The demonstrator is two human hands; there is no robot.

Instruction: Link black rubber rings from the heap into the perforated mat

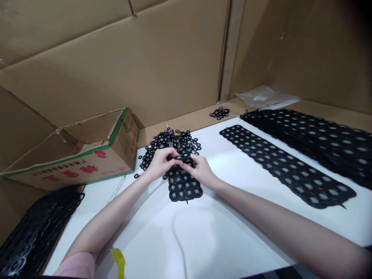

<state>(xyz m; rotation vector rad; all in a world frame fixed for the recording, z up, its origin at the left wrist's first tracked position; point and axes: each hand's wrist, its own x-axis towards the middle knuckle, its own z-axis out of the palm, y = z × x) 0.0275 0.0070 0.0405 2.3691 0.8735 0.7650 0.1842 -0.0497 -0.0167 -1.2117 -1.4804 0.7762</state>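
Note:
A short black panel of joined rings with pale round centres (185, 186) lies on the white tabletop in front of me. My left hand (161, 164) is closed in a pinch at its far end, thumb and forefinger meeting near the upper row. From the other side my right hand (202, 170) pinches the same end, its fingertips almost touching the left ones. Exactly what sits between the fingertips is partly hidden. Just beyond both hands spreads a heap of loose black rings (155, 145), some of it behind my fingers.
At the left stands an open cardboard box (72, 170) with green edges. Bundled black ring strips (31, 232) lie nearer. To the right are a long ring panel (285, 164) and a stack of panels (319, 135). A small ring pile (220, 112) and plastic bag (266, 96) sit behind.

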